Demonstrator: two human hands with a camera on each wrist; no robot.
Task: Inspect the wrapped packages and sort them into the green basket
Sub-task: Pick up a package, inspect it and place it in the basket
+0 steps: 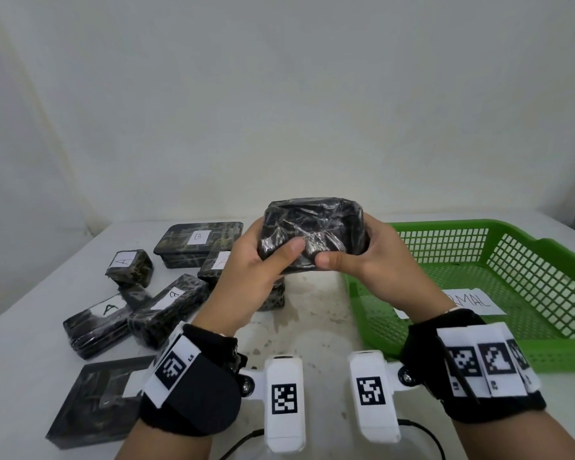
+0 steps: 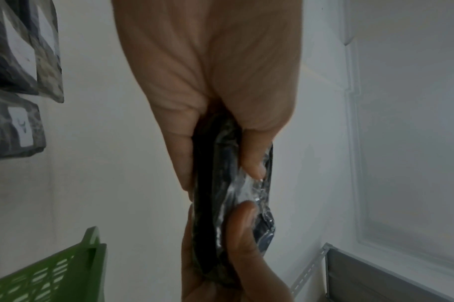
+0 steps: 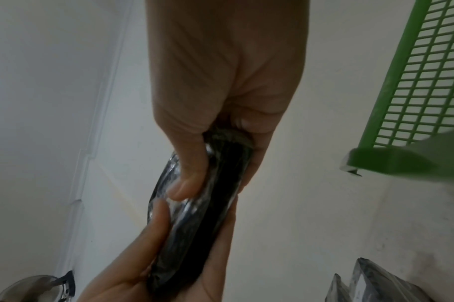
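A dark wrapped package (image 1: 314, 232) in shiny clear film is held up above the table between both hands. My left hand (image 1: 263, 263) grips its left end, thumb on the near face. My right hand (image 1: 362, 260) grips its right end, thumb pressing the near face too. In the left wrist view the package (image 2: 226, 183) shows edge-on between thumb and fingers, and likewise the package (image 3: 208, 204) in the right wrist view. The green basket (image 1: 498, 280) stands at the right, with a paper label (image 1: 468, 303) lying on its floor. No label shows on the held package's near face.
Several wrapped packages lie on the white table (image 1: 312, 310) at the left: one marked B (image 1: 200, 240), some marked A (image 1: 128, 267), and a flat dark one (image 1: 97, 400) near the front edge. A white wall stands behind.
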